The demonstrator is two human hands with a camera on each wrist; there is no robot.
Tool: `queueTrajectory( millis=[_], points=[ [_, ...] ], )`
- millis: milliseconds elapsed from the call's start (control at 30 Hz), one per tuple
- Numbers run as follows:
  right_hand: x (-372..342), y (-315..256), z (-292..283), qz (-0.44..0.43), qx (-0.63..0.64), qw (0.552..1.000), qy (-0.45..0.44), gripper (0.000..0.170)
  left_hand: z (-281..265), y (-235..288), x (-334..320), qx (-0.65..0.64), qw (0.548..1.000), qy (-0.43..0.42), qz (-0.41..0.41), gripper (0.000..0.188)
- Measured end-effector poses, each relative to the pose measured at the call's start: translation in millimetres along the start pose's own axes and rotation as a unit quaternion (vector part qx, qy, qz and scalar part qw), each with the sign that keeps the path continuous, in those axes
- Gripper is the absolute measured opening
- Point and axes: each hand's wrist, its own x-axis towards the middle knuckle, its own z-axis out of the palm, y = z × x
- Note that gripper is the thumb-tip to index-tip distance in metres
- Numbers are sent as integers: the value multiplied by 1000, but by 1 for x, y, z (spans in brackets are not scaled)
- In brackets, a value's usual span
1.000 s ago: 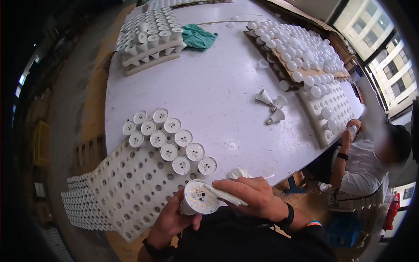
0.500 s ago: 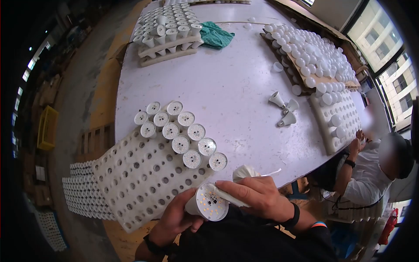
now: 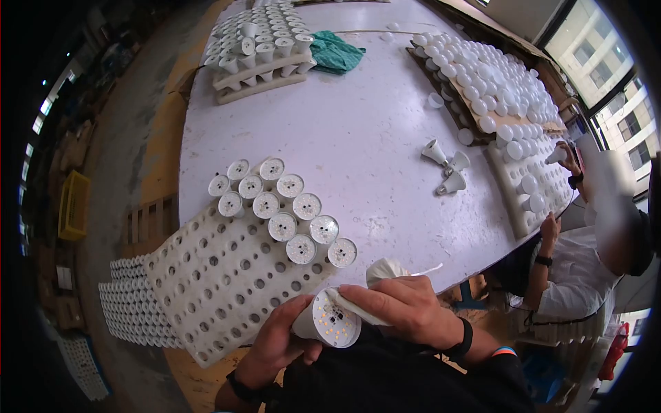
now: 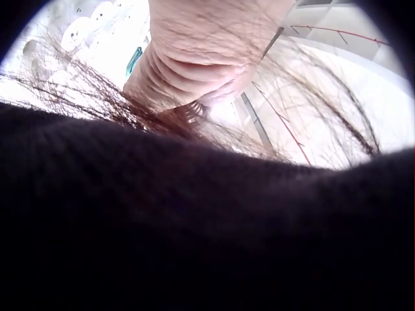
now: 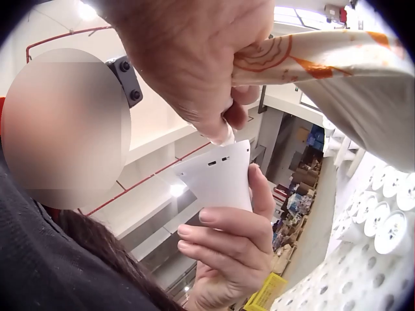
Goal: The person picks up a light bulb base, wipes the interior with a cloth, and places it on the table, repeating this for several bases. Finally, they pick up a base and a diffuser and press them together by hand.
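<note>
In the head view my left hand grips a white, cup-shaped LED bulb body around its side. Its round LED board, dotted with yellow chips and small black parts, faces up. My right hand pinches a white cloth, and a folded part of it lies against the board's upper rim. Orange print shows on the cloth in the right wrist view, where left-hand fingers curl around the bulb body. In the left wrist view, a dark sleeve hides most of the work.
Left of my hands, a perforated foam tray carries several bulb bodies at its far end. Loose bulbs lie mid-table. Farther off are stacked trays, a green cloth and many white domes. Another person sits at right.
Both hands and the bulb body shift slightly right in the head view as the camera moves. The cloth stays at the board's rim. The seated person's one hand reaches out over their tray.
</note>
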Motion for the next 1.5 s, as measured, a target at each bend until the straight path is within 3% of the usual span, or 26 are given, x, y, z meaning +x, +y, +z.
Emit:
queueTrajectory(
  millis=[133,233,300,400,500,933,1133,1500],
  points=[
    [-1,-1,-1,12,-4,1000,-9,49,-4,-2,-3,2,999,-10,34,46],
    [-1,-3,-3,27,-1,999,-23,47,1,-1,-8,38,996,19,81,45],
    [-1,-3,-4,39,-1,999,-37,47,10,1,-10,93,984,81,127,43],
    [-1,-2,-2,36,-2,999,-30,42,13,0,-11,88,980,35,175,39],
    [-2,-2,-1,47,8,999,-26,40,8,-2,-12,165,960,68,215,43],
    [-4,0,0,74,35,996,-43,42,1,-2,-8,155,953,29,258,40],
    [-6,1,0,84,54,994,-54,40,-1,1,-7,83,961,36,261,36],
    [-7,-3,-2,115,111,985,-61,30,2,-5,-7,167,920,50,352,20]
  ],
)
